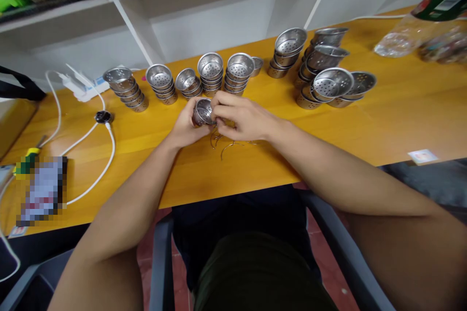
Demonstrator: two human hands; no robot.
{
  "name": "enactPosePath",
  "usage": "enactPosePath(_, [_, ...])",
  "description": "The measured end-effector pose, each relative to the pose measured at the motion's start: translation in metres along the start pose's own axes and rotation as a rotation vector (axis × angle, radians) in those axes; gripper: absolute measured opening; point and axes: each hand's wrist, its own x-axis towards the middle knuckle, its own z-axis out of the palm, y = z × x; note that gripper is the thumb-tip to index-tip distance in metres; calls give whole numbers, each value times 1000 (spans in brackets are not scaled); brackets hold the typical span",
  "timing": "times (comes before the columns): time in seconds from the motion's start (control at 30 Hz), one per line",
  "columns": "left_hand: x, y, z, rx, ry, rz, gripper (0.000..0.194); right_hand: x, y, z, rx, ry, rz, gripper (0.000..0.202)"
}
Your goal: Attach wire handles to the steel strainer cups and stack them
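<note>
A small perforated metal cup [203, 111] is tilted in my left hand [185, 126], whose fingers and thumb wrap round its side. My right hand [239, 117] is at the cup's right rim with its fingers pinched together; what is between them is too small to make out. Several thin curved wires [228, 146] lie on the wooden table [233, 180] just below my hands. Behind the hands stand stacks of similar cups, among them a stack [159, 77] at the left and one [240, 68] nearer the middle.
More stacked cups [332, 83] stand at the right. A plastic bottle [404, 34] lies at the far right. White cables [112, 150], a power strip [85, 90] and a screwdriver [31, 158] are on the left. White shelving [215, 14] borders the table's back.
</note>
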Motion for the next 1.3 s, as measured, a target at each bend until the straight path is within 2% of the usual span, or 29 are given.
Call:
enactPosePath(0.07, [-1,-1,-1,4,-14,19,72,0,0,5,29,78,44,16])
enactPosePath(0.17, [-4,1,0,32,-28,40,77,0,3,11,65,171,192,25])
enactPosePath(0.23, [-4,4,3,84,-31,52,84,0,7,14,86,168,265,26])
enactPosePath(0.37, [-4,10,11,157,-54,31,93,-1,13,20,100,172,291,19])
enactPosePath(0.67, [-3,5,16,16,-74,-94,103,-1,15,24,217,203,403,20])
enactPosePath(0.87, [-1,8,17,18,-65,-76,103,-5,21,32,339,241,459,26])
enactPosePath(0.93, [-1,8,16,29,-46,-81,103,-5,21,35,390,265,478,30])
enactPosePath(1.13, [2,9,-2,176,89,-76,110,-5,29,40,383,492,560,52])
enactPosePath(1.2, [3,9,-9,269,139,-50,105,-9,36,30,349,436,553,49])
enactPosePath(1.3, [3,5,-12,264,226,-86,103,-16,45,10,284,151,487,29])
